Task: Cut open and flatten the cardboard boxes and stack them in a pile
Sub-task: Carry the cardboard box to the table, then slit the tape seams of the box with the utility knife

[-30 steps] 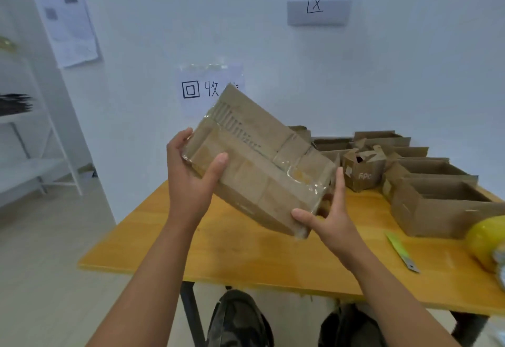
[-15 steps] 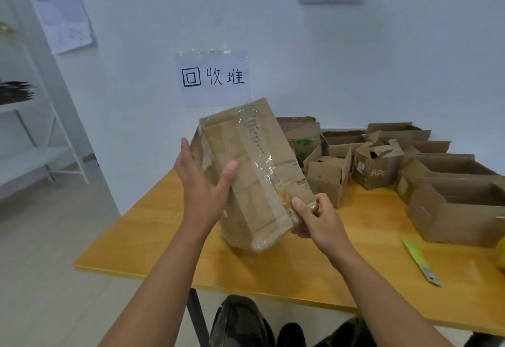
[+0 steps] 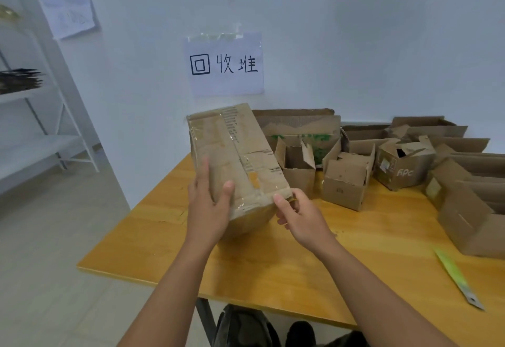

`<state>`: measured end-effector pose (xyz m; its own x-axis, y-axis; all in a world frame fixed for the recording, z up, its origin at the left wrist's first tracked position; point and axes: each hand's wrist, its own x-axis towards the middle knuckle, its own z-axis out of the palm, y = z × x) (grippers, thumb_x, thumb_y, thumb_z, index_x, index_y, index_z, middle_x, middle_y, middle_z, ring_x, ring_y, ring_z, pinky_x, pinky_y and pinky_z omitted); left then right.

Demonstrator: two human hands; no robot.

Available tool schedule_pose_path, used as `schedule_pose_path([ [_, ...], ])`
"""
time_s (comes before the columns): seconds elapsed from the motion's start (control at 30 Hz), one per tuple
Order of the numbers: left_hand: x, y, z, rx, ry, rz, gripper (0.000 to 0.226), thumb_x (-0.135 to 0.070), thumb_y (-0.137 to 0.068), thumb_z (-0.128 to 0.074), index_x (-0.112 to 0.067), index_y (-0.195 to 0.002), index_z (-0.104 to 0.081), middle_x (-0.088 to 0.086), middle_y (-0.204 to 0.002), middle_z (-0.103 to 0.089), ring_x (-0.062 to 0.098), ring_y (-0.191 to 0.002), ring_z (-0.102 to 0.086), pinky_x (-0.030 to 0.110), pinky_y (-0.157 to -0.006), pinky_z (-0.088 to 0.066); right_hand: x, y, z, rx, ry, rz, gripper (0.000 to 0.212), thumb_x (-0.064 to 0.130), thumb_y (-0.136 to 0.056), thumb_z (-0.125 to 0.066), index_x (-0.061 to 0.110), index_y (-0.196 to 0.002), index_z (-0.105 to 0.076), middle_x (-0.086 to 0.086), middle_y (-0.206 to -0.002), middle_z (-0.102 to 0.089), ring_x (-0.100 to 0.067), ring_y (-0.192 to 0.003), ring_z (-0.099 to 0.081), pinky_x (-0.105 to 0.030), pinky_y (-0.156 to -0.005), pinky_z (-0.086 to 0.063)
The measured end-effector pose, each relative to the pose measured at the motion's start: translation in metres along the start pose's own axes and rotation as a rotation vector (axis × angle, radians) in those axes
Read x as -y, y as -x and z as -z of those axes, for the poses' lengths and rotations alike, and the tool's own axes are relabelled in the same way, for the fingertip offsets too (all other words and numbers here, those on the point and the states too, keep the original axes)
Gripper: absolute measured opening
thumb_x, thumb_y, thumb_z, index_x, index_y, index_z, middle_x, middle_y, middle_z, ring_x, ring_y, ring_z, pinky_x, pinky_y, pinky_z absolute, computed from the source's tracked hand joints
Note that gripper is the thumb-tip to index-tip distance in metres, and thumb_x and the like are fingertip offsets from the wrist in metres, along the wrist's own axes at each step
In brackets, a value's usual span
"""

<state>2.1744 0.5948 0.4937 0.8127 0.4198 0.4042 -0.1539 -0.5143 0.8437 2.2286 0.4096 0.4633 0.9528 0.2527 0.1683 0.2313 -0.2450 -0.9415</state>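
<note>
A flattened, tape-covered cardboard box [image 3: 235, 150] is held tilted over the left part of the wooden table [image 3: 314, 262], its near end low. My left hand [image 3: 209, 207] grips its near left edge, thumb on top. My right hand [image 3: 299, 215] pinches its near right corner. Several open cardboard boxes [image 3: 347, 182] stand along the table's back and right. A green-handled utility knife [image 3: 456, 278] lies on the table at the right, away from both hands.
A paper sign with handwritten characters [image 3: 225, 65] is taped to the white wall behind the table. A white metal shelf [image 3: 35, 139] stands at the left over the tiled floor. My shoes [image 3: 246, 327] show under the table's near edge.
The flattened box has turned from lying crosswise to pointing lengthwise away from me and has come down toward the table's left part. Both hands kept hold of it.
</note>
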Motion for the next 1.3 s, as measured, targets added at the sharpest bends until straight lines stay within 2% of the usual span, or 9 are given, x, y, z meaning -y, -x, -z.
schedule_pose_path([
  [0.23,-0.007,0.018,-0.019,0.037,-0.104,0.039,0.082,-0.05,-0.09,-0.063,-0.047,-0.152,-0.011,-0.009,-0.162,0.004,0.023,-0.149,-0.013,0.045,-0.116,-0.03,-0.005,0.007,0.014,-0.044,0.121,0.041,0.06,0.058,-0.096,-0.048,0.03,-0.148,-0.038,0.014,-0.129,-0.058,-0.009,-0.116,-0.056,-0.033,-0.097,-0.049],
  [0.33,-0.019,0.034,-0.034,0.0,-0.162,0.03,0.084,-0.051,-0.091,-0.06,-0.045,-0.154,-0.005,-0.005,-0.162,0.011,0.025,-0.15,-0.007,0.047,-0.115,-0.029,-0.009,0.02,0.029,-0.087,0.177,-0.001,0.07,0.058,-0.097,-0.048,0.029,-0.155,-0.024,0.007,-0.13,-0.05,-0.013,-0.115,-0.052,-0.031,-0.093,-0.044],
  [0.5,-0.034,0.063,-0.059,-0.025,-0.274,-0.026,0.084,-0.053,-0.093,-0.055,-0.042,-0.154,0.001,0.001,-0.162,0.013,0.035,-0.149,-0.008,0.058,-0.111,-0.035,-0.033,0.047,0.073,-0.146,0.342,-0.047,0.069,0.057,-0.097,-0.046,0.024,-0.154,-0.028,-0.002,-0.142,-0.048,-0.017,-0.127,-0.047,-0.036,-0.103,-0.043],
  [0.73,-0.058,0.108,-0.108,-0.021,-0.364,-0.1,0.082,-0.052,-0.096,-0.051,-0.035,-0.156,0.002,0.01,-0.162,0.013,0.038,-0.148,-0.003,0.058,-0.114,-0.028,-0.083,0.089,0.138,-0.227,0.795,-0.366,0.065,0.058,-0.096,-0.044,0.022,-0.15,-0.035,-0.007,-0.156,-0.032,-0.033,-0.144,-0.024,-0.048,-0.115,-0.028],
  [0.87,-0.069,0.129,-0.13,0.005,-0.356,-0.113,0.081,-0.048,-0.098,-0.05,-0.033,-0.157,0.004,0.011,-0.161,0.019,0.04,-0.149,0.0,0.054,-0.11,-0.033,-0.103,0.113,0.171,-0.205,0.82,-0.641,0.066,0.056,-0.095,-0.041,0.022,-0.151,-0.031,-0.014,-0.164,-0.007,-0.042,-0.148,-0.005,-0.055,-0.119,-0.015],
  [0.93,-0.068,0.132,-0.133,0.009,-0.361,-0.118,0.081,-0.047,-0.098,-0.05,-0.034,-0.156,0.005,0.009,-0.161,0.02,0.04,-0.149,0.0,0.055,-0.105,-0.039,-0.105,0.116,0.175,-0.185,0.854,-0.662,0.06,0.05,-0.097,-0.039,0.018,-0.148,-0.036,-0.017,-0.162,-0.011,-0.042,-0.146,-0.014,-0.052,-0.117,-0.019],
  [1.03,-0.064,0.128,-0.131,0.002,-0.365,-0.127,0.082,-0.047,-0.097,-0.052,-0.034,-0.156,0.003,0.009,-0.162,0.017,0.04,-0.149,-0.002,0.057,-0.106,-0.037,-0.101,0.112,0.161,-0.193,0.967,-0.41,0.034,0.019,-0.101,-0.034,0.013,-0.129,-0.051,-0.014,-0.138,-0.047,-0.035,-0.124,-0.042,-0.042,-0.1,-0.038],
  [1.1,-0.061,0.121,-0.125,-0.007,-0.359,-0.129,0.083,-0.048,-0.096,-0.053,-0.035,-0.156,0.002,0.009,-0.162,0.015,0.039,-0.149,-0.003,0.059,-0.108,-0.037,-0.097,0.105,0.146,-0.16,0.933,-0.286,0.036,0.006,-0.098,-0.032,0.013,-0.128,-0.051,-0.012,-0.129,-0.052,-0.033,-0.119,-0.044,-0.04,-0.094,-0.043],
  [1.3,-0.05,0.098,-0.1,-0.027,-0.329,-0.116,0.084,-0.046,-0.094,-0.056,-0.035,-0.156,0.001,-0.001,-0.162,0.011,0.033,-0.149,-0.01,0.057,-0.104,-0.043,-0.078,0.076,0.115,-0.051,0.932,-0.302,0.027,0.02,-0.094,-0.056,0.01,-0.119,-0.051,-0.014,-0.117,-0.059,-0.033,-0.107,-0.057,-0.037,-0.081,-0.048],
])
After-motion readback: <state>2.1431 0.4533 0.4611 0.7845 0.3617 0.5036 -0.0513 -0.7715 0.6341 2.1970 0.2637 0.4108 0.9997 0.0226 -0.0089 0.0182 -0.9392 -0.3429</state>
